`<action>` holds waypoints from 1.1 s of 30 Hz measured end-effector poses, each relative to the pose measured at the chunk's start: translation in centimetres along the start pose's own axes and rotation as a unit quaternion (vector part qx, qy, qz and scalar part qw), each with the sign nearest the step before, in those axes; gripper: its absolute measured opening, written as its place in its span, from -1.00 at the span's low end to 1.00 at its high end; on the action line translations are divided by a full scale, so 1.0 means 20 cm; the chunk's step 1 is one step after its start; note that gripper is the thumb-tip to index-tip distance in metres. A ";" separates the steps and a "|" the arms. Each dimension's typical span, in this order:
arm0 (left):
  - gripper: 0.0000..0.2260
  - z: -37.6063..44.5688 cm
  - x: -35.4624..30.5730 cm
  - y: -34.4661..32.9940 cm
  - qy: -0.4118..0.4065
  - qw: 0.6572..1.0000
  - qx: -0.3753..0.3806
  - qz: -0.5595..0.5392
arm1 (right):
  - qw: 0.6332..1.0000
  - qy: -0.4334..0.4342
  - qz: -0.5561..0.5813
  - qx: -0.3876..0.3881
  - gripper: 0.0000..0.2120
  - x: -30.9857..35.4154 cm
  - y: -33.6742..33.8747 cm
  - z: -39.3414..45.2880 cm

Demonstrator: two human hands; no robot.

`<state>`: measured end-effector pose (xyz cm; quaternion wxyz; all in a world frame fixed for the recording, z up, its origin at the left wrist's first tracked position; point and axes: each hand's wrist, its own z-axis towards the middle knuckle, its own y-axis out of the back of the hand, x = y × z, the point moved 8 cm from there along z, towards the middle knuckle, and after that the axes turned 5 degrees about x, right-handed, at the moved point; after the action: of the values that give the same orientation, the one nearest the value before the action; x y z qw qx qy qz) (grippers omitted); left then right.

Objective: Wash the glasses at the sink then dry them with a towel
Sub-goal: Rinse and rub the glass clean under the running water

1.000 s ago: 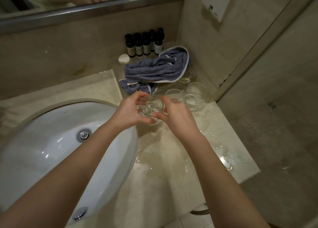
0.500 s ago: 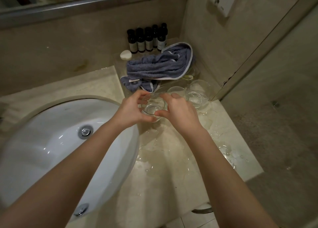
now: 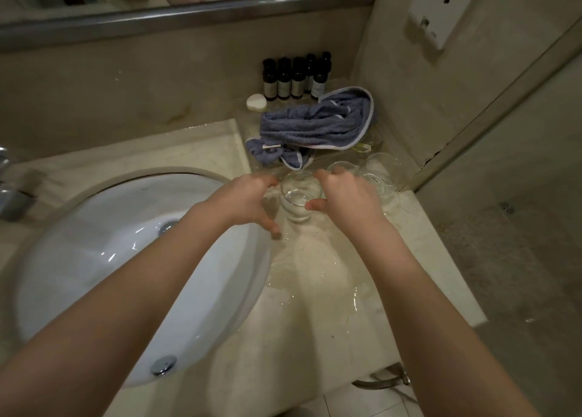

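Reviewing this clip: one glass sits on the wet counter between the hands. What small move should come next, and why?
Probably the right hand, whose fingers touch the near glass, lets go and reaches for the blue towel behind it. The glass stands upright on the wet counter, the left hand is open beside it, and drying appears to remain.

Your counter (image 3: 315,322) is pale marble, wet and glossy with puddles right of the sink (image 3: 126,259) set into it. At its back corner stand clear glasses (image 3: 374,174), one nearer you (image 3: 299,199), beside a rumpled blue-grey towel (image 3: 315,123). Behind the towel sit a row of dark bottles (image 3: 296,76) and a white soap (image 3: 256,101).
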<state>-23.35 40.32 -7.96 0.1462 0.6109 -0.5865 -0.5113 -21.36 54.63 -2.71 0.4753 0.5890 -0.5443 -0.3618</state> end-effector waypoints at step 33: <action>-0.31 -2.16 1.50 -0.06 0.290 0.952 -0.021 -0.092 | 0.862 0.439 -0.105 0.232 -0.28 2.57 -0.51 -0.57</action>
<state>5.40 -3.49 -3.78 0.2757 0.7809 -0.4493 -0.3352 -0.11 5.33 -4.55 0.4738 0.8338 -0.2824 0.0227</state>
